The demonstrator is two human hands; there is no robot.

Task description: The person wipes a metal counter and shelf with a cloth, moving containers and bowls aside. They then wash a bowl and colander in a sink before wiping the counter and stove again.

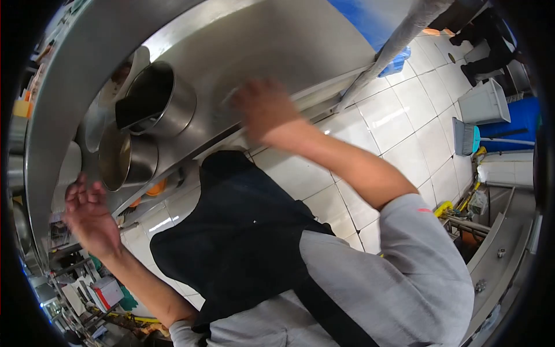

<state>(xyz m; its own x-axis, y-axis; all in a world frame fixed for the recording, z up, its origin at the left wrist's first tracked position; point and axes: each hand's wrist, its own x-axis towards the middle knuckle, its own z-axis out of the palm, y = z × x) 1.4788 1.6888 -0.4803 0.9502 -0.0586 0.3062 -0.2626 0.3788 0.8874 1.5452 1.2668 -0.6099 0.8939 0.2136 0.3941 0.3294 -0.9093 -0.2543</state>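
My left hand (92,217) is raised at the left, palm up with its fingers apart and nothing in it, near the counter's edge and below the metal pots. My right hand (267,110) is over the front edge of the steel counter (277,46); motion blurs its fingers, and whether it holds anything cannot be made out. Between the hands, toward the back, a tall steel pot (182,107) stands on the counter beside a second steel pot (143,159). A dark piece lies across the tall pot's mouth.
A wrapped post (370,75) rises at the counter's right end. On the tiled floor (381,115) at the right are a broom (466,137), a pale bin (487,104) and a blue container (520,121). A person in dark clothes (491,43) stands at the upper right.
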